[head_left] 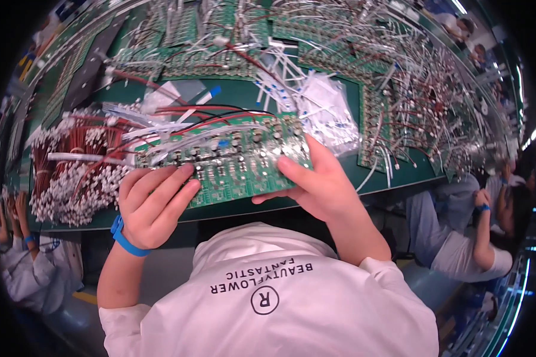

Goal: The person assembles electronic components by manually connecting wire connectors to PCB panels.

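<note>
Wire bundles [77, 152], red with small white connectors, sit heaped at the left of the green table [406, 174]. Just right of them, near side: left hand [152, 205], blue band [131, 243] at the wrist. Its fingers lie close together over the near left corner of a green circuit board [238, 172], tips resting on the component face; left thumb cannot be made out.

Board is held tilted above the near table edge, in front of the torso, between both hands. Its component face is up; clear-jacketed, red and black leads run along its far edge and off to the left.

Right hand [320, 187] clamps the right end: thumb flat on the component face, other fingers around the right edge and underneath, one fingertip showing beyond the near edge.

Far side, beyond the board's right end: clear plastic bag [332, 110] with white, blue-ended ribbon cables [274, 77] beside and over it. Farther right, more wired boards [375, 119] lie crowded together. Right rim, near: seated co-worker [464, 256].
</note>
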### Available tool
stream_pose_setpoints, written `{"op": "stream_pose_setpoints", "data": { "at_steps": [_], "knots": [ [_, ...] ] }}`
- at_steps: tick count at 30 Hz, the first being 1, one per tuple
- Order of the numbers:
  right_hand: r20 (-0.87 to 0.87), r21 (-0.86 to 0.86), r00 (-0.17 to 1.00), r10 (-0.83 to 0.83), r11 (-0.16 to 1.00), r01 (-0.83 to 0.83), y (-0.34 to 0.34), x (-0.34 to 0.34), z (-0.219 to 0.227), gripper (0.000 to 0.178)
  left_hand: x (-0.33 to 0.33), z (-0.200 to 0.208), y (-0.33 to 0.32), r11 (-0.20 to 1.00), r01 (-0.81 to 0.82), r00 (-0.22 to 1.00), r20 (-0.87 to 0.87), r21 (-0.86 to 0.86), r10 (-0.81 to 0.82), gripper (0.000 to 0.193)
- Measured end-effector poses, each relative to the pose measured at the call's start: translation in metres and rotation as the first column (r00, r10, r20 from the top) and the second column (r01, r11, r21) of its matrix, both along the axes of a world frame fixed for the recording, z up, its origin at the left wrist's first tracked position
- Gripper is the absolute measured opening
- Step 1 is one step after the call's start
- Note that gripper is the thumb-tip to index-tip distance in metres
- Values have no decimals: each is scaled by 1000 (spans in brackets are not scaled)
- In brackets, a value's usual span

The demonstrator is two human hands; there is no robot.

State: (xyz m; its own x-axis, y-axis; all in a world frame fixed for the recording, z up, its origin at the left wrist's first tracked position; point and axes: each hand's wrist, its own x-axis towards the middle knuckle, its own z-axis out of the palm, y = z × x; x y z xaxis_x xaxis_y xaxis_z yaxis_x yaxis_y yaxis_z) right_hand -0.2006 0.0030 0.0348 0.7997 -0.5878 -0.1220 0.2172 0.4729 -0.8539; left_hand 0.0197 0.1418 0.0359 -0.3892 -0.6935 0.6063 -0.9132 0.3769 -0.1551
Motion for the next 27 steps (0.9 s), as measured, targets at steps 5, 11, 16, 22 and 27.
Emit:
{"op": "stream_pose_setpoints", "data": {
  "at_steps": [5,11,16,22,27],
  "knots": [
    [238,215,967,92,966,-144,-34,-9,-12,38,-3,-45,12,904,-184,871,-490,-386,-32,54],
    [291,237,886,361,870,-432,-69,18,-16,29,-5,-70,36,740,639,-339,-786,211,517,71],
    [57,185,868,493,849,-494,-76,47,-26,34,-10,-48,-19,421,450,-567,113,-787,816,82],
    [-503,-686,793,-342,716,-126,-136,33,-31,40,-14,-32,-27,567,334,-779,118,-753,616,83],
    [-403,-915,669,-625,243,-323,-151,59,-62,41,3,-2,-52,495,554,-776,-200,-669,598,79]
  ]
}}
